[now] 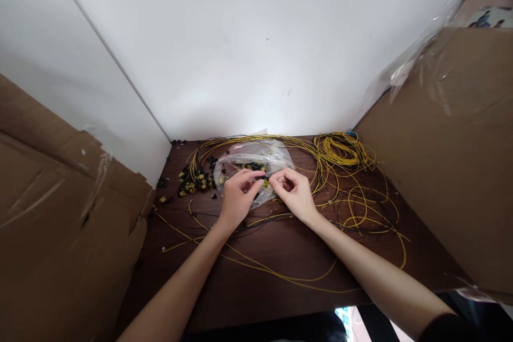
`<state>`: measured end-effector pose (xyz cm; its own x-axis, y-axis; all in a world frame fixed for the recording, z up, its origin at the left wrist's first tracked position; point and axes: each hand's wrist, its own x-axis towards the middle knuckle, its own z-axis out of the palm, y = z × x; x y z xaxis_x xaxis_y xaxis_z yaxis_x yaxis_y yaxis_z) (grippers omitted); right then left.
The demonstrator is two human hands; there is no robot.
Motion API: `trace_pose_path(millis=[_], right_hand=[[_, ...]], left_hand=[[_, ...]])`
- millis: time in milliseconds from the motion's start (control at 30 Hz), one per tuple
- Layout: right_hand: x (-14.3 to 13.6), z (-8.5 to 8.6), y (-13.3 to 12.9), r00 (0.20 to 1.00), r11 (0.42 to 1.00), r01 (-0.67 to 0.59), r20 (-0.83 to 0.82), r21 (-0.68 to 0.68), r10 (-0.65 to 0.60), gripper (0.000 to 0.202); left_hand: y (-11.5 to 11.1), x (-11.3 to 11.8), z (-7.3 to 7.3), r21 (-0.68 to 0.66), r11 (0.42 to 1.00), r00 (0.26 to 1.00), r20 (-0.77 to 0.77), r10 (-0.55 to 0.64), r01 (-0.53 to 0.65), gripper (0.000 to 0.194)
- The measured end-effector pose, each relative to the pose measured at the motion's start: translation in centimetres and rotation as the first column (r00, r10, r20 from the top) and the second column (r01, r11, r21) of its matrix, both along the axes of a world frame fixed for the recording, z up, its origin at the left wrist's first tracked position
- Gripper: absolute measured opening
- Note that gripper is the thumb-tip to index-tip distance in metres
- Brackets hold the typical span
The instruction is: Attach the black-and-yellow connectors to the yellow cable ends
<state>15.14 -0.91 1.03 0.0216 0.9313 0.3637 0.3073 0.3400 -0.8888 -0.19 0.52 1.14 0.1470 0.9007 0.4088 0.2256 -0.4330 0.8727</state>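
Observation:
My left hand pinches a small black connector between thumb and forefinger. Close on its right, my right hand has thumb and fingertips pressed together on what looks like the end of a thin dark wire; the tip itself is too small to make out. Both hands are held over a clear plastic bag containing several black and yellow connectors. Left of the bag lies a pile of yellow and black connectors with wires attached.
A coil of yellow wire rests at the back right of the dark brown table. Loose yellow wires spread across the right and front. Cardboard sheets stand along the left and a brown cardboard panel along the right. Behind is a white wall.

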Motion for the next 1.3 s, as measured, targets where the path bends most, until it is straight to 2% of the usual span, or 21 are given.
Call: trace_pose_path(millis=[567,967,1300], right_hand=[[0.2,0.09,0.17,0.997,0.999,0.034,0.067,0.033,-0.036,0.016],[0.22,0.02,0.2,0.998,0.999,0.054,0.041,0.005,-0.054,0.014],[0.16,0.35,-0.02,0.999,0.999,0.003,0.042,0.033,-0.004,0.015]], left_hand=[[-0.25,0.2,0.15,0.12,0.993,0.996,-0.082,0.019,-0.009,0.016],[-0.22,0.22,0.05,0.136,0.991,0.994,-0.102,0.03,-0.015,0.017],[-0.11,0.27,-0.28,0.122,0.992,0.996,-0.086,0.033,-0.022,0.017]])
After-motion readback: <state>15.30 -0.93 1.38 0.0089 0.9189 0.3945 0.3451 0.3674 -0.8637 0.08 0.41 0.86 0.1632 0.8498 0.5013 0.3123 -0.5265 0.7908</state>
